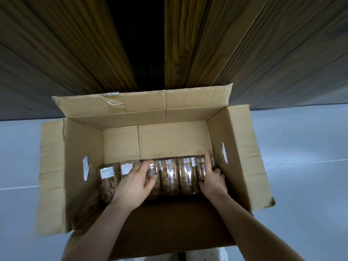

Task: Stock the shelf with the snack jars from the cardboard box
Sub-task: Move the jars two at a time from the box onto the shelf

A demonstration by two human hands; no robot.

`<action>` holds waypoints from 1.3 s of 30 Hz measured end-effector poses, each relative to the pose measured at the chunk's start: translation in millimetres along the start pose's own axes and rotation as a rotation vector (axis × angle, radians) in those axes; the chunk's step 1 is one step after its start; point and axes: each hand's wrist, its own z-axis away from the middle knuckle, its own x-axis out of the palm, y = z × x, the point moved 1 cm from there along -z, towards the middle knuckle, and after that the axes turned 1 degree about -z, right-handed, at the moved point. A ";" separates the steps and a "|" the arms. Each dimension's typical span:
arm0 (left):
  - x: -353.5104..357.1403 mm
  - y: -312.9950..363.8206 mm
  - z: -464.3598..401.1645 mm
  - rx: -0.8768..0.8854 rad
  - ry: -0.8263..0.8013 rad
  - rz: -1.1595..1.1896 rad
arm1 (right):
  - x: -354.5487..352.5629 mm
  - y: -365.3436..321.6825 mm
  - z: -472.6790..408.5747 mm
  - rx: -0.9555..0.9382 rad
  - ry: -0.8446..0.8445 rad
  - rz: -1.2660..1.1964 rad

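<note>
- Snack jars [169, 176] lie in a row inside the open cardboard box [235, 147] on the floor.
- Left hand [135, 182] curls round a jar left of the middle.
- Right hand [212, 178] grips the rightmost jar.

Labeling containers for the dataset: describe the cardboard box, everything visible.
The cardboard box is plain brown corrugated card, open at the top with all four flaps folded outward. Torn clear tape clings to the far flap. Each end wall has an oval handle hole. It sits on a pale grey floor against dark wood panels. A row of snack jars lies inside, with both hands on them.
</note>
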 end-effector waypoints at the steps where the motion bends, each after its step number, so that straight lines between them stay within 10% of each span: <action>1: -0.1 3.2 0.7 0.001 -0.006 -0.001 | -1.3 0.9 1.5 0.005 0.007 -0.005; 11: -30.6 47.3 32.5 -0.008 -0.038 0.092 | -54.8 -18.3 72.5 -0.363 0.157 -0.312; 21: -89.6 68.0 52.4 -0.123 0.057 0.775 | -102.7 -82.3 143.5 -0.829 0.070 -0.486; 39: 25.2 -36.9 -10.6 -0.389 0.027 0.649 | 3.1 -19.0 -25.7 -0.158 -0.157 -0.358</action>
